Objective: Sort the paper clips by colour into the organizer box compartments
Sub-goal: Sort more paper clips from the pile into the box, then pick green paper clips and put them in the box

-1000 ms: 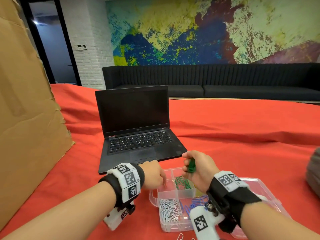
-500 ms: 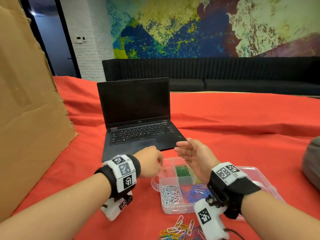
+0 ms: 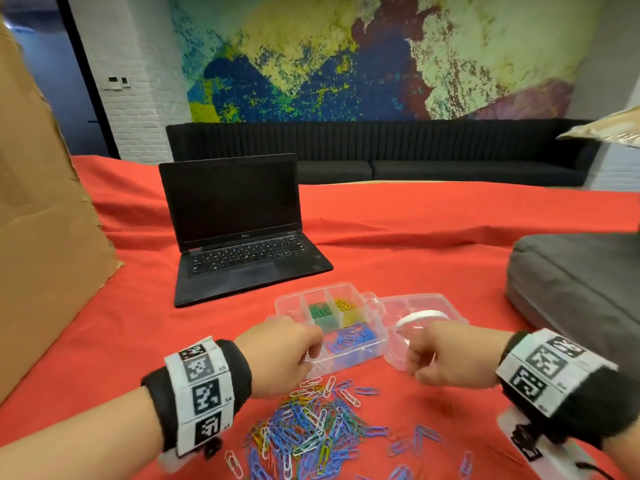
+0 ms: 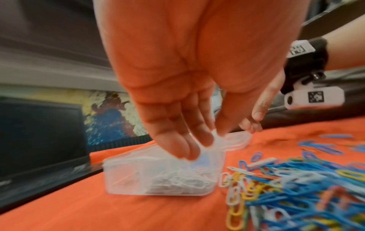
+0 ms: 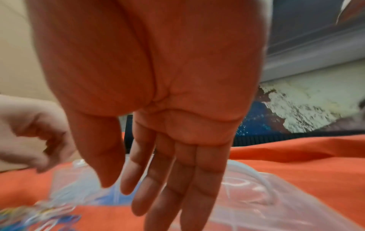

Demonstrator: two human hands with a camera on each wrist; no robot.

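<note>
Nearest the person, a loose pile of paper clips [image 3: 311, 431] is lying on the red cloth [image 3: 415, 258] that is covering the counter, mostly blue ones mixed with white, yellow and green. A few stray clips are sitting apart to the right of the pile.

Just beyond the pile, the left hand [image 3: 280, 351] is hanging over the near left corner of the clear organizer box [image 3: 374, 327]. In the left wrist view its fingers [image 4: 177, 140] are pointing down, fairly straight and bunched, with the tips touching the box rim above the compartment of white clips [image 4: 177, 179]. I cannot make out a clip between them, so the grip is looking released.

The right hand [image 3: 450, 355] is hovering to the right of the box, over the near edge of the open clear lid [image 3: 433, 306]. From the right wrist view its fingers [image 5: 168, 179] are stretched out and relaxed, holding nothing.

Inside the box, blue clips [image 3: 349, 337] are filling the near compartment, with green clips [image 3: 320, 311] and yellow clips [image 3: 348, 306] in the two compartments behind it. A white ring shape is showing on the lid.

Farther back, an open black laptop [image 3: 239, 230] is standing with a dark screen. A brown cardboard sheet [image 3: 41, 220] is leaning at the left and a grey cushion [image 3: 575, 278] is lying at the right. Behind all this, a long black sofa [image 3: 381, 150] is running under a colourful wall painting [image 3: 346, 57].
</note>
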